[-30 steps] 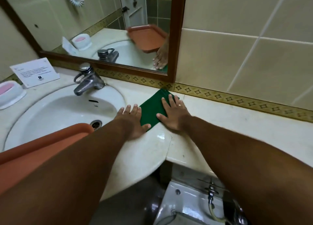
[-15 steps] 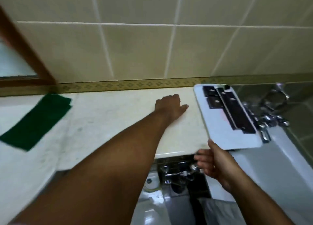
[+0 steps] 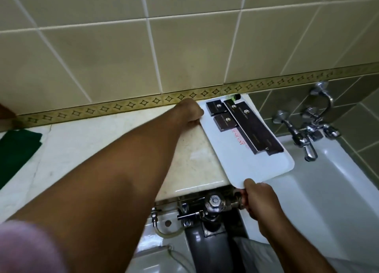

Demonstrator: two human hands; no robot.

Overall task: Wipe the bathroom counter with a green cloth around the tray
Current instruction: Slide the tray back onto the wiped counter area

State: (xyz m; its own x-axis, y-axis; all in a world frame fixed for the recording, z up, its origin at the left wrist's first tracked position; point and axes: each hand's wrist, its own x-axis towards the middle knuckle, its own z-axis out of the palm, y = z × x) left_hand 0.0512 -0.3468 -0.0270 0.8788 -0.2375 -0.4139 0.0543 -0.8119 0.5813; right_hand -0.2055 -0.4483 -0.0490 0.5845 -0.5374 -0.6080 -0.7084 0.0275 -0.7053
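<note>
A white tray [image 3: 254, 159] with dark amenity boxes [image 3: 252, 127] lies at the right end of the beige counter [image 3: 114, 141], partly overhanging the edge. My left hand [image 3: 189, 112] grips the tray's far left edge near the wall. My right hand [image 3: 256, 198] holds the tray's near corner, thumb on top. The green cloth [image 3: 16, 151] lies flat on the counter at the far left, apart from both hands.
A bathtub [image 3: 328, 190] with chrome taps [image 3: 307, 133] sits right of the counter. Below the counter edge are a chrome flush valve [image 3: 213, 205] and a toilet [image 3: 164, 258]. Tiled wall with a patterned border [image 3: 123, 106] runs behind.
Both hands left the green cloth and my view swung right. My left hand slid from the bare counter to the tray's far edge; my right hand keeps its hold on the near corner.
</note>
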